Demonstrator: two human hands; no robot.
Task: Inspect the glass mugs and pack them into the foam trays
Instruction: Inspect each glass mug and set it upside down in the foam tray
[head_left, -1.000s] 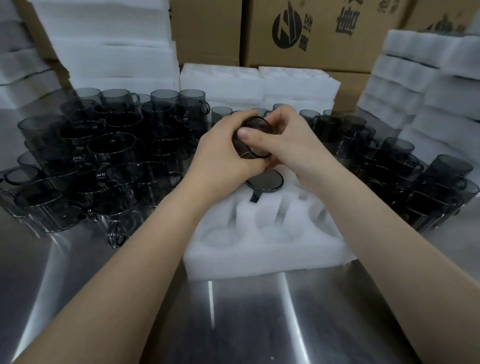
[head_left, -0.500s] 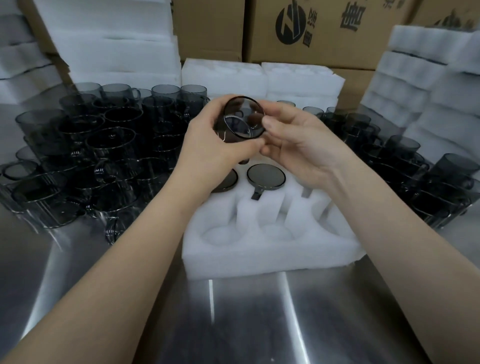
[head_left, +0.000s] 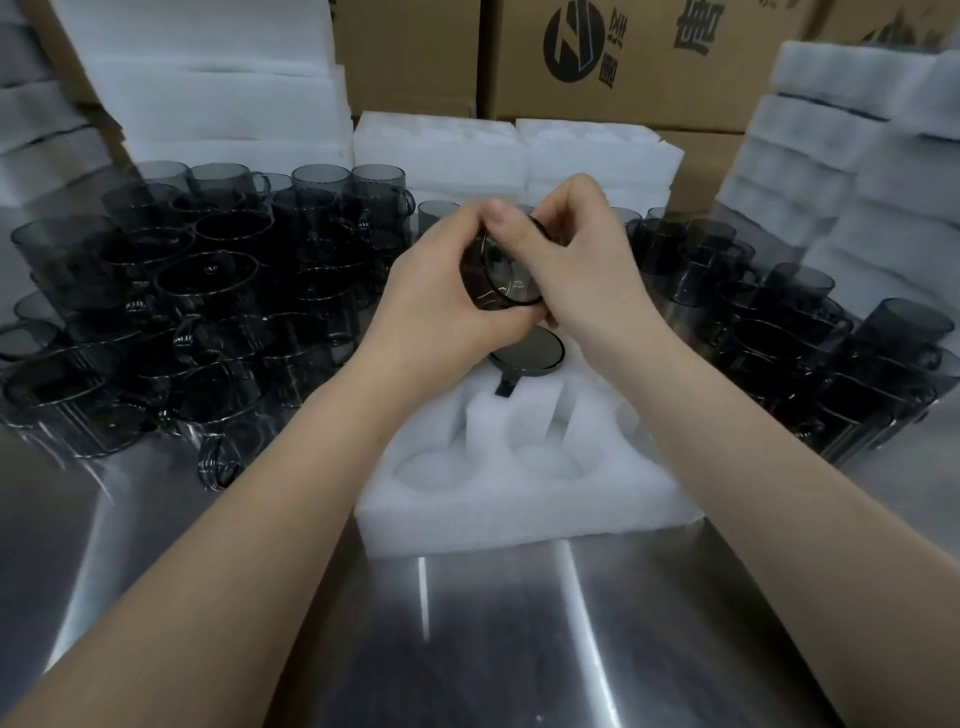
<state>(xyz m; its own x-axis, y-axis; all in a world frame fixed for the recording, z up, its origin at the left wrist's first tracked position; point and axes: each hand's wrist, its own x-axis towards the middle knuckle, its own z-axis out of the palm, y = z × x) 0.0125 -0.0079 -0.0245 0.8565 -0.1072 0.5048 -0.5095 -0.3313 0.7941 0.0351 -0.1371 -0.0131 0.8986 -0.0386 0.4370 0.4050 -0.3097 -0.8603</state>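
A smoky grey glass mug (head_left: 503, 274) is held tilted above the white foam tray (head_left: 519, 499), its round end turned toward me. My left hand (head_left: 431, 301) wraps its left side and my right hand (head_left: 582, 260) grips its right side, thumb over the top. Below the hands a mug (head_left: 530, 354) sits upside down in a back pocket of the tray, handle pointing toward me. The tray's front pockets hold nothing.
Many grey glass mugs (head_left: 171, 312) crowd the steel table (head_left: 467, 639) on the left, and more mugs (head_left: 810, 343) stand on the right. Stacks of foam trays (head_left: 852, 171) rise at right, left and behind. Cardboard boxes (head_left: 649, 57) line the back.
The mug was raised with its open mouth facing me half a second ago; now both hands have closed around it again and turned it, lower and more covered.
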